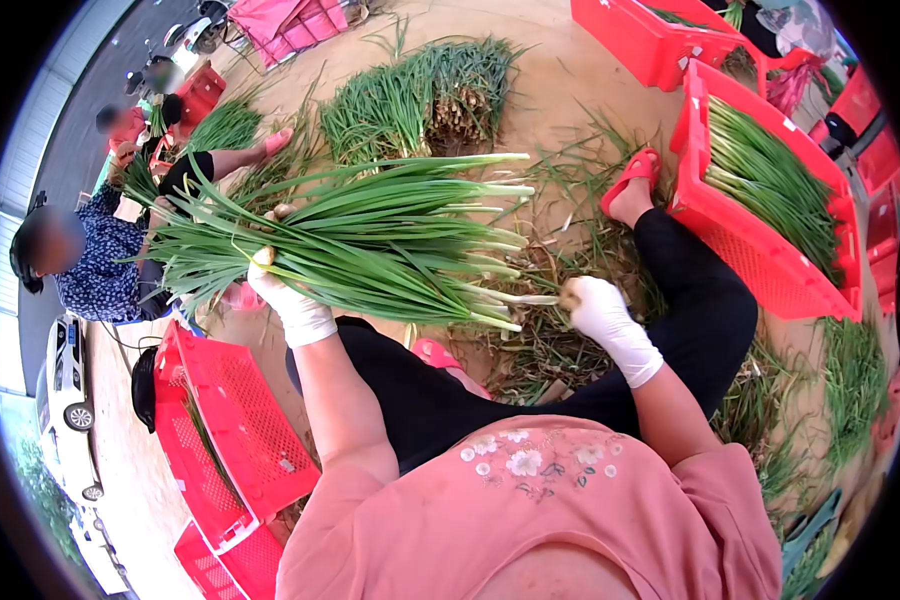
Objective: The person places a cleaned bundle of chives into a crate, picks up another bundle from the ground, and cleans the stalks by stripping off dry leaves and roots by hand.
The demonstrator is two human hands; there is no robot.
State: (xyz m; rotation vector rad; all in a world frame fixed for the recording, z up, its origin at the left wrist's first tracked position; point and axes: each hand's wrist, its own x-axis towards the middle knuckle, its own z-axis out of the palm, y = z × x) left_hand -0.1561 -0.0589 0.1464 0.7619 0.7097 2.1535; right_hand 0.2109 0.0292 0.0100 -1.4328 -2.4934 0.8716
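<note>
A large bunch of green leafy stalks (370,240) lies across my left hand (282,285), which wears a white glove and wraps round the leaves. The pale stalk ends point right. My right hand (600,315), also white-gloved, is closed at the tip of one pale stalk that sticks out of the bunch. Its fingertips look pinched on that stalk end. Below the hands, loose trimmings (560,345) cover the ground between my legs.
A pile of green stalks (410,100) lies ahead. Red crates stand at the right (770,185) and lower left (235,420). A co-worker in a patterned top (105,255) sits at the left; other people are farther back.
</note>
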